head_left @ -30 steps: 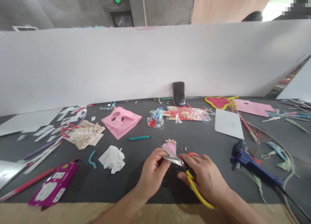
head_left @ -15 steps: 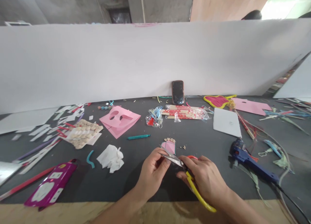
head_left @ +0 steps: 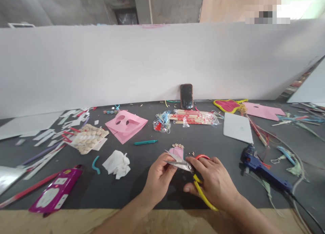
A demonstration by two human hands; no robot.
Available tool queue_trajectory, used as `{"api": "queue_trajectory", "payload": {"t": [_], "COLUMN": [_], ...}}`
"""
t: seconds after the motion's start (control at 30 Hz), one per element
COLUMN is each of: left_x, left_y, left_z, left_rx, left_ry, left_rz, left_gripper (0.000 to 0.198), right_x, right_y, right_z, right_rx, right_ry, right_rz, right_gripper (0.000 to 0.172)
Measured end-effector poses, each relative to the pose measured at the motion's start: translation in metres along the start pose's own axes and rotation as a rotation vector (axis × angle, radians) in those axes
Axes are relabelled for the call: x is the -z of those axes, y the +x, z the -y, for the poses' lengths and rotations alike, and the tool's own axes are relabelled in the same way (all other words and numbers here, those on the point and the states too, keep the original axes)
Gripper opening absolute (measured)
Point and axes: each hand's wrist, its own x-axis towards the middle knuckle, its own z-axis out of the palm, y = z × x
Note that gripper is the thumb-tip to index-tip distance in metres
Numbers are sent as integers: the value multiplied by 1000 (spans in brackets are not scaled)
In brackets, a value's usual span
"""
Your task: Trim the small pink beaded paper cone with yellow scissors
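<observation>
Right hand [head_left: 215,185] grips scissors [head_left: 194,174]; left hand [head_left: 159,176] pinches pink piece [head_left: 177,153] between blades.

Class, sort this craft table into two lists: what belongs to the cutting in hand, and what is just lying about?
In use: left hand, right hand, scissors, small pink piece at the blades.
Lying about: pink mask sheet, glue gun, phone, crumpled tissue, teal pen, packet of sticks.

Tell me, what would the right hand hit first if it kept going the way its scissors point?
Probably the left hand: the scissors in the right hand point left at its fingertips, with the pink piece just behind. Depth is unclear.
</observation>
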Motion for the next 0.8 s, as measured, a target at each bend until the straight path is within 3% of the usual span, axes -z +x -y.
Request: {"api": "queue_trajectory", "payload": {"t": [0.37,0.8], "left_x": [1,-1], "left_y": [3,1], "left_z": [2,2], "left_rx": [-72,20], "left_ry": [-36,-74], "left_rz": [-11,24], "left_gripper": [20,24], "right_x": [-3,-6], "right_y": [1,-3], "right_z": [0,4], "right_rx": [-6,26], "right_ry": [-12,-56], "right_rz": [-21,-39], "right_gripper": [52,39]}}
